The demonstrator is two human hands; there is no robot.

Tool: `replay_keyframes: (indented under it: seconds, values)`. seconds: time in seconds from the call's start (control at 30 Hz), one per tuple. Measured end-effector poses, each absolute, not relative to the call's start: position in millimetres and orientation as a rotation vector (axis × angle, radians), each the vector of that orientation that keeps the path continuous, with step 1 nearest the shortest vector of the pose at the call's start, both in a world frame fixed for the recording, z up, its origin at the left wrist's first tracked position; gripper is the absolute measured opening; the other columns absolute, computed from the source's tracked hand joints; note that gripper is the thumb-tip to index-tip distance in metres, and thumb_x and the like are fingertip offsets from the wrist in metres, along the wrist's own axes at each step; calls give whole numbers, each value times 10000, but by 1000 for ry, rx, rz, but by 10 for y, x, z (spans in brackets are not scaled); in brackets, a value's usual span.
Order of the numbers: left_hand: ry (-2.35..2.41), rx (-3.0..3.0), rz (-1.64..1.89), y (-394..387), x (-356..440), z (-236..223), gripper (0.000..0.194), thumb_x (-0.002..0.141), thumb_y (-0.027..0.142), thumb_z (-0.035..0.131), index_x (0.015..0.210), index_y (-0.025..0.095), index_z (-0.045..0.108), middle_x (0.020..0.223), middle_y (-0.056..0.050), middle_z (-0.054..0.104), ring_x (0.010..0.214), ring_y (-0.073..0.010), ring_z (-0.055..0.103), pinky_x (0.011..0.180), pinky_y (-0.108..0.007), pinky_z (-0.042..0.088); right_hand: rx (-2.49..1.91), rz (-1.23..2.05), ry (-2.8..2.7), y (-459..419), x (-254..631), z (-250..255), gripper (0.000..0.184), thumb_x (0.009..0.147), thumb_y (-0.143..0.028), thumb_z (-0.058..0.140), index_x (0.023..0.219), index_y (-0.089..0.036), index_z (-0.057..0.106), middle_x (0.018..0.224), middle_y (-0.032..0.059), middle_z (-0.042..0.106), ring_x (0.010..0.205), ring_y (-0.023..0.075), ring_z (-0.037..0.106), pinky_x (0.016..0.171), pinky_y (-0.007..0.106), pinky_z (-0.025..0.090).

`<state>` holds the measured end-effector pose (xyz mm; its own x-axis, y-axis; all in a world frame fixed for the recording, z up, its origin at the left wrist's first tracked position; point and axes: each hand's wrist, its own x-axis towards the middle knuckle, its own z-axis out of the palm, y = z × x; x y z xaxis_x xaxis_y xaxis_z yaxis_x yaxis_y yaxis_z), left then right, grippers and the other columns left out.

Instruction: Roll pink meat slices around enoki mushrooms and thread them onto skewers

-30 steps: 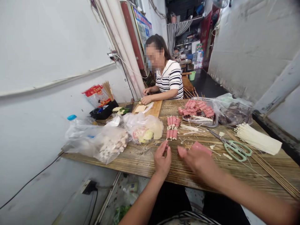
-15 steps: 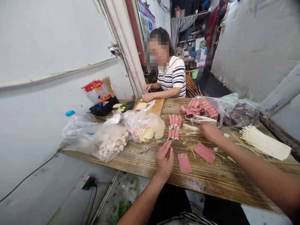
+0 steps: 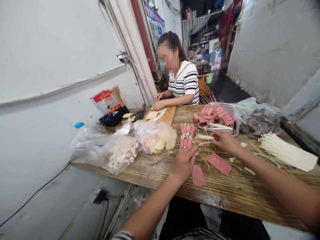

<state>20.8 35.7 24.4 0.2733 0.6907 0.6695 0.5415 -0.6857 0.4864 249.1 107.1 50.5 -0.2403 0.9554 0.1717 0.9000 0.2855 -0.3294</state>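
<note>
My right hand (image 3: pixel 224 141) is closed at the fingertips on the end of a small bunch of enoki mushrooms (image 3: pixel 203 137) low over the wooden table. Fingers stretched to the right, my left hand (image 3: pixel 184 164) is open just in front of a group of pink meat rolls with enoki inside (image 3: pixel 187 129), partly covering the front ones. Two flat pink meat slices lie nearby: one (image 3: pixel 198 175) beside my left hand, the other (image 3: pixel 220 163) between my hands. Mushroom scraps are strewn around them.
Skewered meat rolls fill a clear tray (image 3: pixel 236 128) beside a plastic bag of dark food (image 3: pixel 261 120). A large enoki bundle (image 3: pixel 287 151) lies at right. Bags of mushrooms (image 3: pixel 122 151) and mixed food (image 3: pixel 157 136) stand left. Across the table, another person works at a cutting board (image 3: pixel 171 115).
My left hand has moved right and slightly up, turning its back to view, toward the front meat rolls. My right hand stays at the enoki mushrooms. The view has shifted slightly.
</note>
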Motion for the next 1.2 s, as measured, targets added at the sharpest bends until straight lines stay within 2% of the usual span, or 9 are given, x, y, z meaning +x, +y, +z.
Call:
replay_keyframes:
  seconds: [0.17,0.33,0.43,0.6,0.83,1.03,1.13,1.2]
  values:
    - [1107,2451,1257,876,649,366,207,870,170,582,1043,185,694,987,-75,718,915,-189,650,841,-330,529,-1392,621,-1812,1004,2485,274,253,748,-342,543,890,-165,655,712,29,658,627,152,574,618,266,455]
    - [987,2447,1188,1059,832,314,168,872,187,590,981,187,717,906,-59,710,846,-164,641,810,-299,519,-1247,783,-1639,919,2436,195,276,733,-340,566,921,-173,678,833,52,706,727,171,620,723,307,497]
    - [904,2403,1167,1082,819,290,152,871,183,586,945,178,718,891,-57,715,819,-152,647,780,-279,524,-1222,849,-1566,895,2440,164,283,734,-369,589,911,-171,689,860,58,716,747,176,632,733,315,507]
    - [851,2456,1194,1115,808,250,149,865,167,574,903,150,717,810,-68,710,728,-154,635,700,-273,522,-1205,865,-1492,908,2470,88,317,718,-399,610,915,-165,694,851,65,716,741,181,634,720,325,512]
    - [849,2481,1203,1112,845,242,120,839,162,573,806,164,688,725,-38,673,666,-135,592,656,-251,494,-1154,682,-1653,876,2504,162,250,771,-348,574,900,-206,735,922,62,717,856,192,645,838,351,491]
    - [953,2398,1282,1101,937,204,130,760,124,566,657,164,634,621,-5,593,588,-112,513,586,-219,439,-1279,720,-1604,849,2486,182,291,741,-379,573,880,-182,736,859,60,731,759,188,655,750,320,514]
    - [981,2317,1280,1135,984,243,128,732,132,565,624,163,627,603,2,582,578,-109,500,574,-214,425,-1439,752,-1521,873,2494,172,319,732,-398,570,876,-163,729,808,53,732,693,178,652,658,281,513]
    - [1023,2236,1281,1164,988,311,138,722,128,559,608,160,630,594,8,582,579,-106,499,581,-214,422,-1558,742,-1477,900,2528,166,312,735,-353,543,888,-148,722,741,43,722,611,162,636,574,256,493]
